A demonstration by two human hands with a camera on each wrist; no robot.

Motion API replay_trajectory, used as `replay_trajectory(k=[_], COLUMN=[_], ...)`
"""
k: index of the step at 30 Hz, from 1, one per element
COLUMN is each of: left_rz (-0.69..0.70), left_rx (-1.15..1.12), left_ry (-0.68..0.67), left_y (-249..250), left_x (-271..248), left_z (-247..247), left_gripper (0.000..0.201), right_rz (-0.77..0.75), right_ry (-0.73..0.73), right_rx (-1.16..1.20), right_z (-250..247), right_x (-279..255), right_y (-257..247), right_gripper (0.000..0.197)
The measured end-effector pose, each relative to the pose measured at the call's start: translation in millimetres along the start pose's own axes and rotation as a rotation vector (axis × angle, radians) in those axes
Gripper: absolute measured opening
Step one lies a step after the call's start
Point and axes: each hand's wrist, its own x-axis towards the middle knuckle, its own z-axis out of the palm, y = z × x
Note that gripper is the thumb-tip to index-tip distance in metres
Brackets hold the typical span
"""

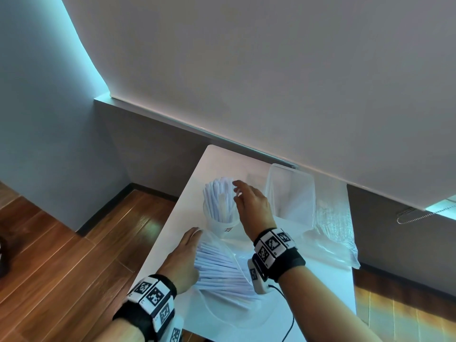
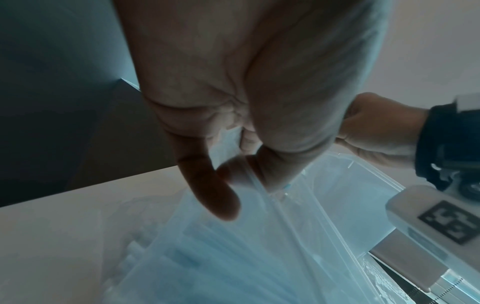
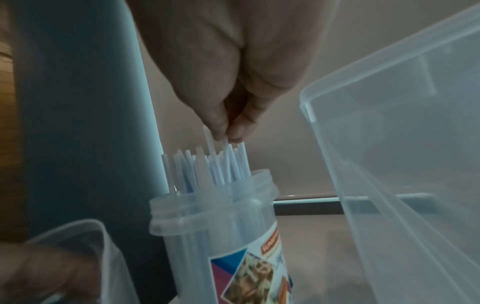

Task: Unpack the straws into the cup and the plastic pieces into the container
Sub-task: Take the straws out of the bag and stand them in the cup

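Observation:
A clear cup stands on the white table, packed with upright white straws. My right hand reaches over it; in the right wrist view its thumb and finger pinch the tops of straws sticking out of the cup. Nearer me lies a clear bag holding several straws. My left hand grips its left edge, and in the left wrist view that hand pinches the bag film. The clear container stands right of the cup.
Crumpled clear plastic wrap lies right of the container and hangs over the table's right edge. The table's far side meets a wall with a ledge. Wooden floor lies to the left. A wrist cable trails over the table's near part.

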Motion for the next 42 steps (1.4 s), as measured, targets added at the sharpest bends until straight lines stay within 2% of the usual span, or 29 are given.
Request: replay_trajectory(k=[3,8,12,16,21,24,26,28,31,32,34,36,38,40,42], left_rz=[0.007,0.004,-0.004,-0.006,-0.007,-0.005,-0.009,-0.018,-0.011,-0.004,0.032,0.081,0.114,0.121,0.12], left_rx=[0.009,0.022,0.026,0.025,0.018,0.032,0.032,0.021,-0.006,-0.006,0.014,0.007,0.013,0.035,0.056], left_ry=[0.001,0.003,0.006,0.009,0.01,0.008,0.01,0.007,0.021,0.031,0.052,0.054,0.054,0.056,0.064], left_y=[0.8,0.2,0.9,0.8,2.3,2.0,2.0,2.2,3.1,2.9,2.0,0.2,-1.5,-2.2,-0.2], left_x=[1.0,2.8,2.5,0.8,-1.8,-1.3,-0.7,-1.0,-2.3,-2.2,-2.6,-3.4,-4.1,-4.9,-5.8], left_z=[0.2,0.9,1.3,-0.1,-2.9,-3.1,-3.4,-4.4,-6.0,-6.8,-7.8,-8.6,-8.1,-6.6,-4.7], left_gripper=[0.093,0.093,0.092,0.092,0.093,0.093,0.092,0.093,0.088,0.085,0.083,0.086,0.089,0.09,0.093], right_rz=[-0.078,-0.001,0.041,0.113,0.094,0.072,0.07,0.033,-0.196,-0.283,-0.343,-0.242,-0.053,0.113,0.166], right_ry=[-0.065,-0.129,-0.201,-0.246,-0.134,-0.202,-0.181,-0.059,0.111,0.091,-0.073,-0.304,-0.473,-0.564,-0.569], right_rx=[-0.112,-0.055,-0.131,-0.163,-0.167,-0.164,-0.169,-0.165,-0.116,-0.121,-0.208,-0.36,-0.494,-0.536,-0.536], right_z=[11.0,12.0,17.0,17.1,2.7,-6.3,-12.6,-20.6,-30.9,-30.8,-25.0,-13.0,-3.7,-0.9,-9.5], right_x=[0.8,3.5,13.1,20.7,40.4,44.0,39.8,29.7,-0.5,-16.3,-56.4,-98.8,-129.0,-139.0,-138.6], right_y=[2.2,2.3,-4.7,-7.8,-9.3,-14.1,-15.8,-16.9,-20.8,-20.6,-17.3,-4.2,12.2,27.9,43.3], right_gripper=[0.041,0.039,0.034,0.02,0.017,0.052,0.065,0.059,0.025,0.019,0.016,0.014,0.021,0.044,0.066])
